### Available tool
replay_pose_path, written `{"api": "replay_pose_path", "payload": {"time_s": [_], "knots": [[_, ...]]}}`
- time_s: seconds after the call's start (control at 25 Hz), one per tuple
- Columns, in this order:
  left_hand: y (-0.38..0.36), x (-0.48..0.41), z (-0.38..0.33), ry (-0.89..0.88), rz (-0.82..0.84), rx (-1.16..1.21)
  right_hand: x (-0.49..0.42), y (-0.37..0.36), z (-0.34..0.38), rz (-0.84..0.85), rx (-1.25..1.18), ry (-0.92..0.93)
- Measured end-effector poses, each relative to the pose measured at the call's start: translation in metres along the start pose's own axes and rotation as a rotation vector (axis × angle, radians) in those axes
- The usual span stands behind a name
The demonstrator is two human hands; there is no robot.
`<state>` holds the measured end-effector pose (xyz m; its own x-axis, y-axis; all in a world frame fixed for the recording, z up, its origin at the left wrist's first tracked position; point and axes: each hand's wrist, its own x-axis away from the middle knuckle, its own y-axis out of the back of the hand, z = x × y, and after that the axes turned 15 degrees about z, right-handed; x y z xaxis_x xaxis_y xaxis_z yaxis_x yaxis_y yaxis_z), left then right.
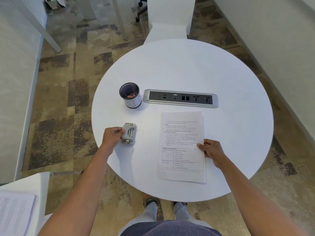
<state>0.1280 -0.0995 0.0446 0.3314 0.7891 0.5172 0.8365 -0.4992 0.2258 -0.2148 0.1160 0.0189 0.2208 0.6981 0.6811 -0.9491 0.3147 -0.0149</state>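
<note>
Fingers of your left hand [113, 135] curl round the grey hole punch [129, 133], which sits flat near the counter's [179, 65] left edge. Your right hand [210, 151] pinches the right edge of the printed sheets [182, 147], thumb on top. The sheets lie toward the front edge, well apart from the punch. Behind the punch stands a mesh cup [130, 96], just beside a socket strip [180, 98] set in the counter's middle.
</note>
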Motion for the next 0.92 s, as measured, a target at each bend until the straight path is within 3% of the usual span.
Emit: {"api": "replay_pose_path", "payload": {"time_s": [0.84,0.92], "knots": [[0.014,-0.009,0.007,0.072,0.027,-0.012,0.002,-0.004,0.005,-0.009,0.013,-0.007],[0.017,-0.007,0.004,0.068,-0.052,-0.021,0.003,-0.004,0.005,-0.006,0.012,-0.005]]}}
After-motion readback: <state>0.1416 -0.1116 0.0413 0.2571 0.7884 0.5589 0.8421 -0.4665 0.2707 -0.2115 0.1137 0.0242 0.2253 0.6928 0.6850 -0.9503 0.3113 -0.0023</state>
